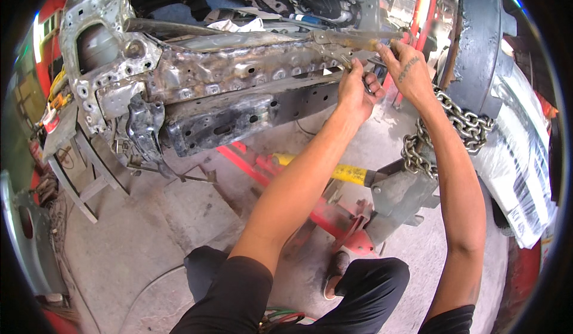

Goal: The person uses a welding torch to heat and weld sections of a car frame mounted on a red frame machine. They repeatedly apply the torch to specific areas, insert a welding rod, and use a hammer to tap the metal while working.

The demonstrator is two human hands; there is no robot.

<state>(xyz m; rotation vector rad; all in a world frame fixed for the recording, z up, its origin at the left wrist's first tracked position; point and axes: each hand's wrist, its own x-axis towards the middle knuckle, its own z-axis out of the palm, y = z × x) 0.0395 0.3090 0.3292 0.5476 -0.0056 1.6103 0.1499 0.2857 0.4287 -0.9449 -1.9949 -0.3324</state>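
Observation:
A bare, scorched car frame rail with many punched holes runs across the upper middle. A locking clamp plier is clamped on the rail's right end. My left hand grips the plier's lower handle just under the rail. My right hand rests on the upper handle's end, fingers curled over it. Both forearms reach up from the lower edge.
A steel chain hangs under my right wrist down to a grey pulling post with a yellow ram on a red floor frame. A white wrapped panel leans at right. Metal scraps lie at left on the concrete floor.

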